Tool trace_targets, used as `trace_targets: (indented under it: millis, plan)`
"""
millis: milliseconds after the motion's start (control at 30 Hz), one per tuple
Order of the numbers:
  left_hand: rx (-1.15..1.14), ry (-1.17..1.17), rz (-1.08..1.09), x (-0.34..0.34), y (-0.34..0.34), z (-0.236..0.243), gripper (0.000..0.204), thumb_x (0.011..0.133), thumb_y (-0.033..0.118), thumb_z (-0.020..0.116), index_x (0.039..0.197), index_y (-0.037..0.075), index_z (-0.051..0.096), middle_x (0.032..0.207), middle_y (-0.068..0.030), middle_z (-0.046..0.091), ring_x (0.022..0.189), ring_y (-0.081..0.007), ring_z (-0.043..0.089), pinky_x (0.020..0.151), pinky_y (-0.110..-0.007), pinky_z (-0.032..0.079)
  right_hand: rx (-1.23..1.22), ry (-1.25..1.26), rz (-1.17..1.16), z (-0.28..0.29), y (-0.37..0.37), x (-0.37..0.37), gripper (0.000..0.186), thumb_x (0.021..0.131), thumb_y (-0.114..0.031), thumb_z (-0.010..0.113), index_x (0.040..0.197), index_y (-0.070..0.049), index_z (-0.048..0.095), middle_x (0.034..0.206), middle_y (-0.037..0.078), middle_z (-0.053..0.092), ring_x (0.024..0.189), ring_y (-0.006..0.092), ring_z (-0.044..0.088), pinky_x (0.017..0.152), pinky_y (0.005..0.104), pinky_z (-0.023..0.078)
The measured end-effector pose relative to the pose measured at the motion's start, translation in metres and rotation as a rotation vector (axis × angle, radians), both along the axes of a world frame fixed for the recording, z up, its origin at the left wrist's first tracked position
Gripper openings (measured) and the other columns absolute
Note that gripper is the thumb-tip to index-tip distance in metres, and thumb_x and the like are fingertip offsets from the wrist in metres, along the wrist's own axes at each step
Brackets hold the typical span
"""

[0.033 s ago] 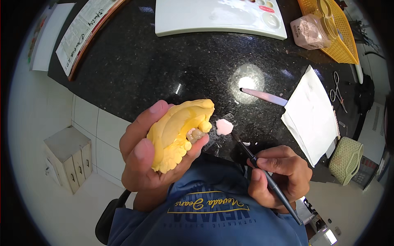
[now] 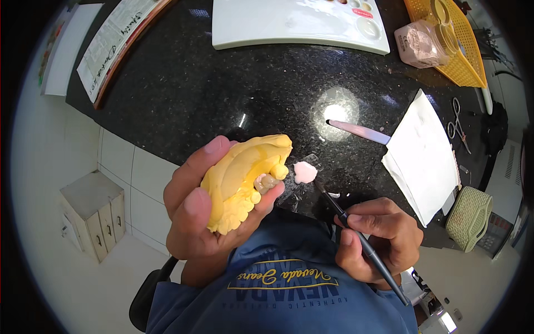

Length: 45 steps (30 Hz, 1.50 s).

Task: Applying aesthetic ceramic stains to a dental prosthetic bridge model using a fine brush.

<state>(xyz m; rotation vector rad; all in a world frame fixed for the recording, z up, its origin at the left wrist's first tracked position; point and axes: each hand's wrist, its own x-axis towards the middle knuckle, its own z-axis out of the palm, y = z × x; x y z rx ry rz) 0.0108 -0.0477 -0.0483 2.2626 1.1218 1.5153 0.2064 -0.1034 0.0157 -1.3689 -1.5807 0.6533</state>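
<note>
My left hand (image 2: 194, 217) grips a yellow dental cast (image 2: 233, 172), which has a greyish tooth piece (image 2: 268, 183) with some pink on it, near my fingertip. In my right hand (image 2: 384, 239) is a slim black brush-like tool (image 2: 372, 256), its tip pointing up-left at a small pale pink blob (image 2: 305, 172) on the dark speckled counter (image 2: 167, 83), just right of the cast. The tip sits close to the blob; whether it touches is hard to tell. A pink-lilac handled tool (image 2: 361, 131) lies beyond, partly under folded white paper (image 2: 417, 167).
A white mixing palette (image 2: 295, 30) is at the back, a yellow basket (image 2: 467, 61) with a pink-powder jar (image 2: 417, 44) at back right. Scissor-like forceps (image 2: 459, 125) and a woven case (image 2: 467, 217) are at right, a papered board (image 2: 111, 50) at upper left, a small cabinet (image 2: 92, 211) lower left.
</note>
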Motion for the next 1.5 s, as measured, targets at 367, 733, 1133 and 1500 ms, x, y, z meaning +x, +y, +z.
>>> trace_targets:
  millis: [367,733,1133,1500]
  plan:
    - [0.005,-0.278,-0.053,0.010,0.005,-0.001,0.075,0.068,0.001,0.081,0.129,0.007,0.038,0.114,-0.0274,0.056,0.097,-0.0297,0.063,0.073,-0.032,0.059,0.059,0.197,0.075,0.003,-0.008,0.006,0.028,0.070,0.004,0.075,0.096,0.001,0.066,0.080,0.014,0.062,0.060,0.0192,0.063,0.052,0.0249,0.051]
    - [0.040,0.014,-0.022,0.004,0.005,0.002,0.072,0.075,0.011,0.078,0.126,0.008,0.027,0.120,-0.0253,0.046,0.097,-0.0259,0.059,0.074,-0.030,0.059,0.220,0.155,0.099,-0.002,0.013,-0.018,0.022,0.063,0.002,0.075,0.081,0.001,0.063,0.071,0.013,0.063,0.058,0.0205,0.065,0.050,0.0272,0.054]
    - [0.133,0.040,0.038,0.003,0.000,0.005,0.080,0.071,0.016,0.083,0.126,0.014,0.025,0.118,-0.0151,0.044,0.089,-0.0238,0.059,0.069,-0.025,0.057,0.203,0.131,0.140,-0.002,0.012,-0.021,0.015,0.072,-0.007,0.076,0.079,-0.001,0.065,0.068,0.011,0.062,0.056,0.0194,0.064,0.048,0.0267,0.054]
    - [0.148,0.074,0.067,0.003,0.000,0.007,0.080,0.070,0.017,0.084,0.124,0.014,0.025,0.117,-0.0156,0.044,0.085,-0.0242,0.059,0.065,-0.026,0.057,0.191,0.107,0.169,-0.002,0.015,-0.022,0.015,0.071,-0.007,0.076,0.079,0.001,0.065,0.068,0.012,0.062,0.056,0.0196,0.064,0.047,0.0271,0.054]
